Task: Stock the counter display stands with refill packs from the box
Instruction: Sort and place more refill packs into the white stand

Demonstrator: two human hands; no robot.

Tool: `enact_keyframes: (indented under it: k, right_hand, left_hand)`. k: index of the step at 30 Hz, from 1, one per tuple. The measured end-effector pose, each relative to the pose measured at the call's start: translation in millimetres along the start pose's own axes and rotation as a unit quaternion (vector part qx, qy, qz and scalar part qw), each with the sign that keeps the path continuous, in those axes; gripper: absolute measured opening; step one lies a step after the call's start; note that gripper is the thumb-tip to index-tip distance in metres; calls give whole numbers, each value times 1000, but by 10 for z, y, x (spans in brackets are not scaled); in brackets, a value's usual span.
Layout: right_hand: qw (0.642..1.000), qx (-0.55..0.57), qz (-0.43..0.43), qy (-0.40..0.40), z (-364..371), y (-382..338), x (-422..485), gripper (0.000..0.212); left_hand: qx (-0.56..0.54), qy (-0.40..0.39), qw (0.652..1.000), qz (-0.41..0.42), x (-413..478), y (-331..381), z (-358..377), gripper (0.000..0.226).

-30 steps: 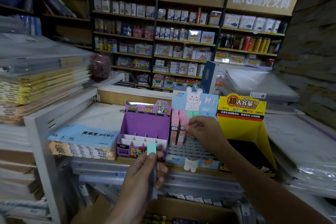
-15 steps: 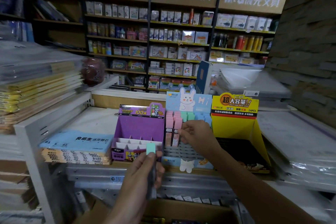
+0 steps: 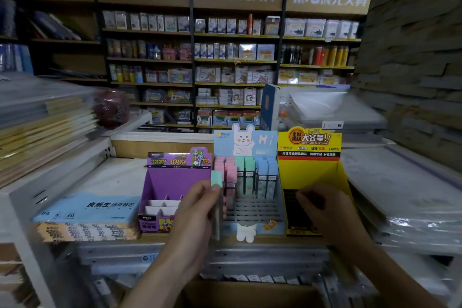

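My left hand (image 3: pixel 197 217) grips one mint-capped refill pack (image 3: pixel 216 179) upright, fingers and thumb curled round its lower body. The cap sits in front of the left edge of the blue stand (image 3: pixel 246 140), where that stand meets the purple stand (image 3: pixel 175 180). My right hand (image 3: pixel 325 210) hangs in front of the yellow stand (image 3: pixel 310 142), fingers loosely curled and holding nothing I can see. Pink, mint and blue packs (image 3: pixel 260 172) stand upright in the blue stand's back rows, and the box (image 3: pixel 250 292) lies below the stands, between my forearms.
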State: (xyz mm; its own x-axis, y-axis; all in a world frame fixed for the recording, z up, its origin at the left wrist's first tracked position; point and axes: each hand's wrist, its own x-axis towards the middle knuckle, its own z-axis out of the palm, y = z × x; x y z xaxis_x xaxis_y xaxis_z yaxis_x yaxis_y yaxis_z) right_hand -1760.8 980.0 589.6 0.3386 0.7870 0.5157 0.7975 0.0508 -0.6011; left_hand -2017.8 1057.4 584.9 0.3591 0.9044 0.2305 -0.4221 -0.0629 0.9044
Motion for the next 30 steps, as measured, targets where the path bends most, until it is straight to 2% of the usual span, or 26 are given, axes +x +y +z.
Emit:
enact_keyframes:
  k: [3, 9, 14, 18, 22, 30]
  right_hand:
    - [999, -37, 7, 3, -94, 181, -84, 25]
    - [995, -94, -32, -11, -83, 359, -122, 25]
    - [993, -110, -39, -12, -52, 420, -116, 30]
    - [994, -100, -37, -11, -46, 423, -111, 29]
    - [995, -94, -32, -13, -61, 417, -108, 27]
    - [996, -77, -37, -27, -100, 405, -134, 32]
  left_hand:
    - [43, -14, 999, 26, 135, 37, 92, 16]
    - [145, -43, 985, 83, 429, 106, 244, 10]
    - [171, -31, 978, 117, 639, 144, 344, 35]
    - [261, -28, 950, 166, 798, 206, 402, 16]
    - [346, -40, 919, 182, 945, 263, 444, 16]
    - [476, -132, 853, 169, 1154, 293, 472, 18]
